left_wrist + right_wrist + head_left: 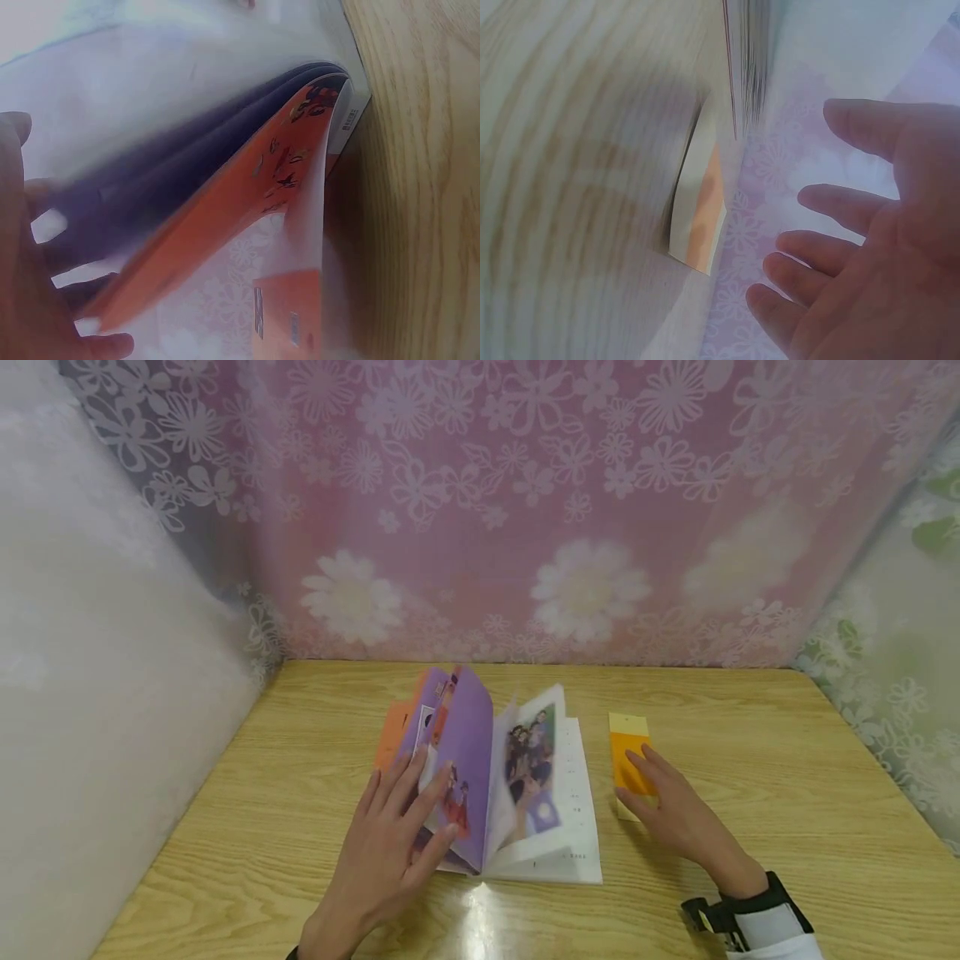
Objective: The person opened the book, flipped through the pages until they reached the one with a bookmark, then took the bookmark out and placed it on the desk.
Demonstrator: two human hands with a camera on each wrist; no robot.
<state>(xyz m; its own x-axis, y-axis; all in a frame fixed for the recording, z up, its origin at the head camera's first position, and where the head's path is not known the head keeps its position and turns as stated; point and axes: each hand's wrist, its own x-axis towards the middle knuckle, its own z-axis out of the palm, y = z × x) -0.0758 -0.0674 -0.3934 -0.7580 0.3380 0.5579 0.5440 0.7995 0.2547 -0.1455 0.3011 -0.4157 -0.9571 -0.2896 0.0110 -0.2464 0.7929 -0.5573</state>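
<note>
A paperback book (577,852) lies spread on the table, several of its leaves standing up. One raised leaf, a purple page (467,727), leans left; another, with a group picture (534,747), stands partly lifted and blurred on the right. My left hand (393,843) rests spread against the left pages. In the left wrist view its fingers lie at the outer edges of the bent orange flap (217,217) and dark leaves. Over a slim yellow and orange card (628,747), right of the book, hovers my right hand (678,818), fingers spread; the right wrist view shows them apart from the card.
The wooden table (757,760) meets a pink floral curtain (465,543) at its back edge. Pale cloth (127,635) hangs along the left side, and a light floral cloth (885,635) along the right.
</note>
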